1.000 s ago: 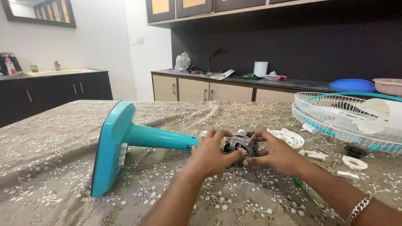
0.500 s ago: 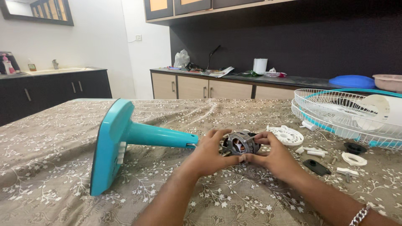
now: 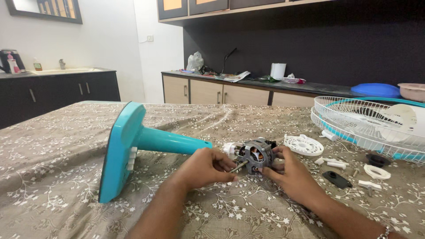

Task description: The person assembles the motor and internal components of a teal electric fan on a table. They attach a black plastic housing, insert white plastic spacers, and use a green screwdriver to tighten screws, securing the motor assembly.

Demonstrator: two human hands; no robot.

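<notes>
A grey fan motor (image 3: pixel 256 154) with copper windings and a metal shaft sits at the end of a teal fan stand (image 3: pixel 133 146) that lies on its side on the table. My left hand (image 3: pixel 204 166) is curled beside the motor, its fingers at the shaft. My right hand (image 3: pixel 290 173) grips the motor from the right and underneath. A white plastic piece shows between the stand's pole and the motor.
White and teal fan grilles (image 3: pixel 367 124) lie at the right. Loose parts lie near them: a white round cover (image 3: pixel 303 144), a black plate (image 3: pixel 337 179), white rings and pegs (image 3: pixel 376 171). A floral cloth (image 3: pixel 57 168) covers the table. Counters stand behind.
The motor has turned so its shaft points toward me. My left hand slid from the motor's top down to the shaft. My right hand stays on the motor.
</notes>
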